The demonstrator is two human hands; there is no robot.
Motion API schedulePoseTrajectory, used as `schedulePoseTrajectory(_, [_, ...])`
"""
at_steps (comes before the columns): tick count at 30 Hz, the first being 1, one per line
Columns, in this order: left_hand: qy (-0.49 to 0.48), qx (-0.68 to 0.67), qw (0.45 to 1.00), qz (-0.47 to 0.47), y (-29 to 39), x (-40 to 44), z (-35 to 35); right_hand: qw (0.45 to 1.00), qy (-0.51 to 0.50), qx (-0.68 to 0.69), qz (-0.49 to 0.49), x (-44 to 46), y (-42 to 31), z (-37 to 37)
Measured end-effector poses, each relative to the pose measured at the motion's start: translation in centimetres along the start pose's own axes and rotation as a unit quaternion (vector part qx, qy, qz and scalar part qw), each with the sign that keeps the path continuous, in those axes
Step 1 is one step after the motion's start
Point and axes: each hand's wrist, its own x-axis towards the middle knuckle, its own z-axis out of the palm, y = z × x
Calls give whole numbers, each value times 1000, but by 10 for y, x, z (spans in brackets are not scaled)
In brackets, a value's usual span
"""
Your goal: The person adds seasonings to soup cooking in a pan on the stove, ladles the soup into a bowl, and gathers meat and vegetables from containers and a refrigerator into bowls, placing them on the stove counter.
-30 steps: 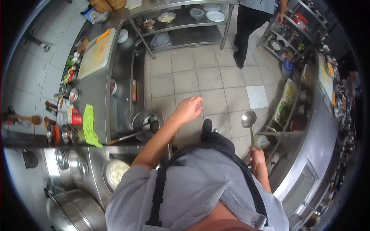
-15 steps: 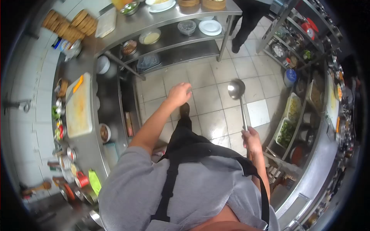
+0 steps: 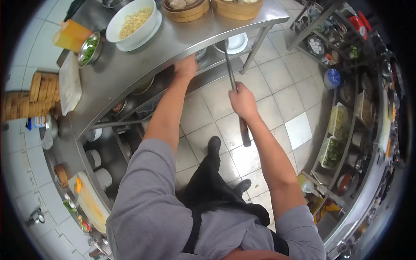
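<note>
My right hand (image 3: 243,100) is closed round the handle of a long metal ladle (image 3: 230,67), whose far end reaches the table edge near white plates (image 3: 237,42) on the lower shelf. My left hand (image 3: 186,68) reaches under the edge of the steel table (image 3: 182,32), beside a bowl (image 3: 200,53); its fingertips are hidden there. On the tabletop stand a white bowl of noodles (image 3: 135,24) on a plate, and two bamboo steamers (image 3: 186,12) with food inside.
Stacked steamer baskets (image 3: 43,93), a white tray (image 3: 70,84) and a bowl of chopped greens (image 3: 89,50) are at the left. A cutting board (image 3: 93,203) lies lower left. Right shelves hold trays of greens (image 3: 331,152) and a blue-lidded tub (image 3: 333,78). Tiled floor (image 3: 242,160) lies below.
I have moved up to the steel table. My left hand has gone under its edge, and the ladle has swung forward to the plates. The other person has left the view.
</note>
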Motion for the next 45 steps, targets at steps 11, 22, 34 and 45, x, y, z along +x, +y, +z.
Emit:
schedulePoseTrajectory(11, [142, 63, 984, 86, -76, 37, 60, 997, -73, 11, 1, 38, -22, 45])
schedulePoseTrajectory(22, [20, 70, 985, 156, -106, 2, 13, 988, -129, 68, 48, 17, -15, 65])
schedulePoseTrajectory(34, [340, 110, 927, 111, -184, 3, 6, 974, -140, 168, 59, -33, -40, 46])
schedulePoseTrajectory(45, [330, 136, 925, 132, -208, -23, 4, 986, -161, 43, -2, 9, -35, 114])
